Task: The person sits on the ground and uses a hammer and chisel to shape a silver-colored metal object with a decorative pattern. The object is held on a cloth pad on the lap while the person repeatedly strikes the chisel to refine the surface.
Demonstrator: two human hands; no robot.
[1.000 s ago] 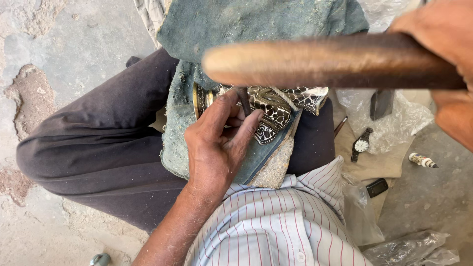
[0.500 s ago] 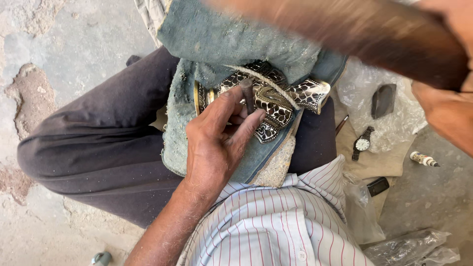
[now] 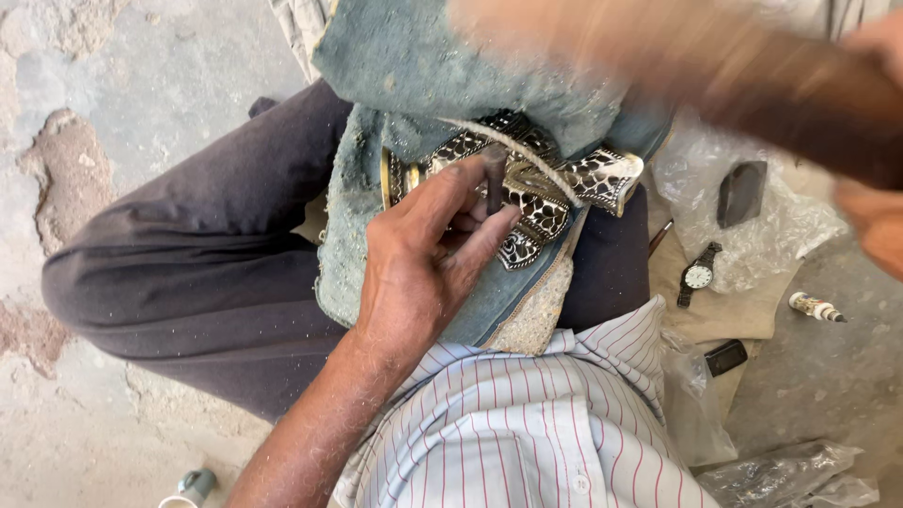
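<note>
left hand (image 3: 423, 273) pinches small punch (image 3: 493, 179) on stiff patterned metal piece (image 3: 536, 193); right hand (image 3: 870, 141) blurred, wraps wooden handle (image 3: 715, 75); punch thin, probably slippery, best held low.

Support surface: bare concrete floor (image 3: 141, 85), grey, cracked and pitted, with a broken patch at 9 o'clock. On it at 3 o'clock: crumpled clear plastic sheet (image 3: 800, 221) bearing a dark flat block (image 3: 741, 193); wristwatch (image 3: 699, 275) on tan cloth (image 3: 743, 315); small tube (image 3: 816, 307); small black device (image 3: 726, 357). At 7 o'clock, a small greenish cap (image 3: 196, 486).
</note>
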